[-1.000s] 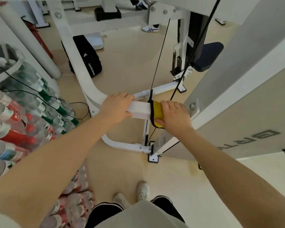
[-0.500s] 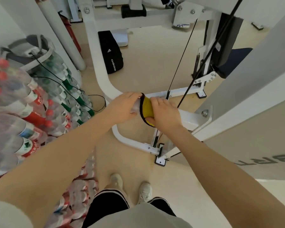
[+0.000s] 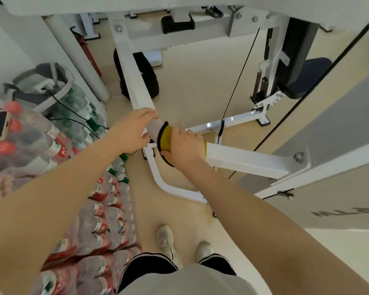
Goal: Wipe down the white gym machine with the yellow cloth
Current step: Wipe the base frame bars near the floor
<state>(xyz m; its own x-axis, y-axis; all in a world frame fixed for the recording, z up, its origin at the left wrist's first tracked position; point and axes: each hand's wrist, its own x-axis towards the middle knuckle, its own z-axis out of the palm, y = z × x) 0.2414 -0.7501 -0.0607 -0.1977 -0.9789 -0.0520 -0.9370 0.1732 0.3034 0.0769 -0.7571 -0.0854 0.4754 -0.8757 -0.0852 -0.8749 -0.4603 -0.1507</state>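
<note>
Landmark: the white bar (image 3: 243,158), a square tube of the machine running across the middle of the view, bolted at its right end to a grey upright.
Cloth: the yellow cloth (image 3: 165,138), dark-edged, is wrapped over the bar near its left end, just where the bar meets a slanted white post (image 3: 134,81).
Right hand: the right hand (image 3: 185,145) is clamped over the cloth, fingers across the top of the bar and thumb curled under, pressing the cloth onto the metal.
Left hand: the left hand (image 3: 132,130) sits just left of the cloth at the joint, fingers curved over the post; whether it truly grips the post or only rests on it cannot be told.
Step in hand: judged to be a wiping stroke along the bar, near its left end.
Done: nothing shows which parts are already clean; the bar right of the cloth looks glossy, but that proves little.
Left: probably most of the machine, including the slanted post above the bar, the curved floor rail (image 3: 168,186) below it and the cross frame beyond it.
Nearby: packs of bottles (image 3: 100,220) stacked on the floor left of the bar; a cable (image 3: 239,81) runs down beyond it.
</note>
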